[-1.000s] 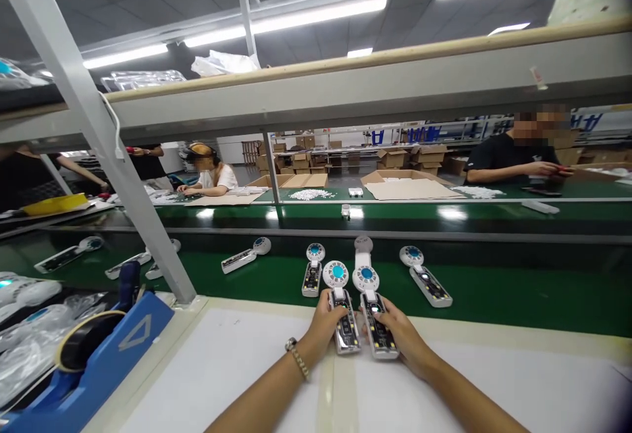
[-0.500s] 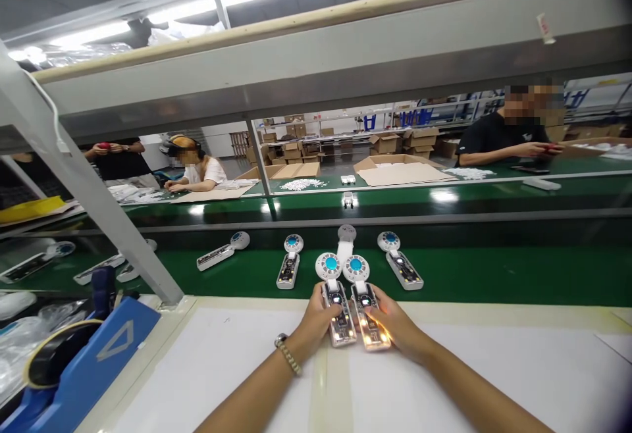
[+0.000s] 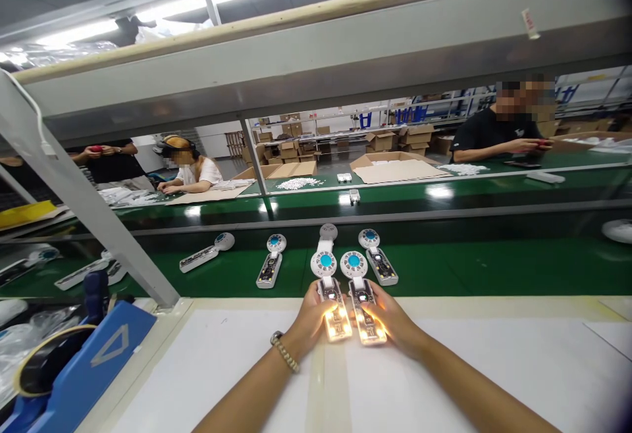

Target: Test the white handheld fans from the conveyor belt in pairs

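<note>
My left hand (image 3: 307, 320) is closed around the clear handle of a small handheld fan (image 3: 324, 264), its thumb lying on the front. A matching handheld fan (image 3: 354, 264) is in my right hand (image 3: 396, 320), the thumb pressed on its handle too. Both fans stand side by side, round white heads with teal centres upward. Orange light glows from both handles, where circuit parts show through. Just behind them on the green belt (image 3: 454, 275) lie another fan (image 3: 382, 266) to the right and a white one (image 3: 326, 234) partly hidden by the left fan's head.
More fans (image 3: 269, 270) lie along the belt to the left. A blue tape dispenser (image 3: 106, 347) stands at the left of the white worktop (image 3: 197, 367). A slanted metal post (image 3: 99, 203) and an overhead shelf (image 3: 306, 58) frame the space. Co-workers sit beyond the belt.
The left fan's handle has lit up orange; the right one stays lit. The fans on the belt have shifted left, and a white object has come into view at the right edge.
</note>
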Demonstrator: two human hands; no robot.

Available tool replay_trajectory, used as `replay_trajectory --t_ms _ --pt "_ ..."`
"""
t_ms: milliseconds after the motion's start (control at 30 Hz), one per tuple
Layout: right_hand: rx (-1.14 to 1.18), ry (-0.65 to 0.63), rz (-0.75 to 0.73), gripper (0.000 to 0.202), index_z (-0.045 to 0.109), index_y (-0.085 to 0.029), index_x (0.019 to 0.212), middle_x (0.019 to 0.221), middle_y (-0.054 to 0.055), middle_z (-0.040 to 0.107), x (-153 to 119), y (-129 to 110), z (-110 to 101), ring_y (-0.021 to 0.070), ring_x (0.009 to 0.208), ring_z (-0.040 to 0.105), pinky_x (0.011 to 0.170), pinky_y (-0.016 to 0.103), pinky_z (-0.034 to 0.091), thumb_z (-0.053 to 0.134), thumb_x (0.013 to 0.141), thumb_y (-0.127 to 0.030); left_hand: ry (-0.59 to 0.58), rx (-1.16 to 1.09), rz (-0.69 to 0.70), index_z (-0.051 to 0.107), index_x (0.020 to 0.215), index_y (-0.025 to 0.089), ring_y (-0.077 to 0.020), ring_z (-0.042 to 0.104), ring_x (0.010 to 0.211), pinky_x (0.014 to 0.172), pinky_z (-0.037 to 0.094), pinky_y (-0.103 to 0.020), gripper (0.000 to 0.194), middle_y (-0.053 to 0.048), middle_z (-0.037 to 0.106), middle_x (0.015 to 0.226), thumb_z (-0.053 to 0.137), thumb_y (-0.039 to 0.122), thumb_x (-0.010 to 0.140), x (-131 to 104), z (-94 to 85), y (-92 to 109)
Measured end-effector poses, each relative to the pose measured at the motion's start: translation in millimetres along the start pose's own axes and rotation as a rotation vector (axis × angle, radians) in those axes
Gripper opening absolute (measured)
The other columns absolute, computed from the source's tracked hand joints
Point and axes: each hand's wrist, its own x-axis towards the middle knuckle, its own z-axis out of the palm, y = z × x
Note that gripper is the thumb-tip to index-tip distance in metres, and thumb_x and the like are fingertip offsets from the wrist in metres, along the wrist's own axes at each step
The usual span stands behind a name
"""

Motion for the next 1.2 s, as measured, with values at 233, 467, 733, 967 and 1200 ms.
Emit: replay_trajectory --t_ms 233,467,733,967,1200 --pt "0.014 -0.007 -0.018 0.049 0.044 -0.024 0.116 0.106 0.006 0.06 0.8 2.8 0.1 0.025 0.097 0.058 0.085 0.04 0.045 0.063 0.074 -0.038 -0.021 -0.003 -0.009 0.046 0.096 0.018 -0.0222 0.061 0.075 0.068 0.048 -0.036 0.048 -0.006 0.062 0.084 0.067 0.012 0.053 -2.3 2.1 2.3" --pt "0.093 0.043 0.038 0.058 0.039 -0.025 0.118 0.099 0.005 0.062 3.7 5.9 0.9 0.0234 0.082 0.063 0.074 0.039 0.05 0.067 0.069 -0.038 -0.042 -0.041 -0.003 0.045 0.099 0.017 -0.0207 0.061 0.073 0.069 0.049 -0.037 0.049 -0.006 0.062 0.083 0.063 0.008 0.054 2.1 -2.4 -2.9" --pt "0.125 0.044 0.007 0.058 0.038 -0.025 0.12 0.1 0.006 0.061 4.9 8.3 -1.2 0.0229 0.084 0.062 0.08 0.04 0.047 0.066 0.071 -0.033 -0.078 -0.051 0.01 0.043 0.098 0.017 -0.0184 0.061 0.072 0.072 0.047 -0.035 0.048 -0.005 0.062 0.081 0.064 0.008 0.057 3.5 -4.5 -5.1" --pt "0.132 -0.058 -0.035 0.053 0.039 -0.025 0.119 0.11 0.006 0.058 1.3 7.8 -5.7 0.0224 0.095 0.059 0.087 0.039 0.044 0.065 0.073 -0.024 -0.112 -0.051 0.021 0.042 0.099 0.017 -0.0198 0.061 0.077 0.072 0.047 -0.034 0.054 -0.005 0.06 0.085 0.069 0.006 0.054 2.0 -5.3 -5.1" --pt "0.131 -0.099 -0.058 0.051 0.041 -0.025 0.119 0.111 0.006 0.058 2.4 7.6 -6.6 0.0223 0.101 0.056 0.092 0.04 0.04 0.064 0.074 -0.022 -0.153 -0.016 0.042 0.042 0.101 0.015 -0.0212 0.06 0.082 0.074 0.047 -0.036 0.053 -0.007 0.06 0.089 0.07 0.007 0.056 0.9 -6.1 -4.7"
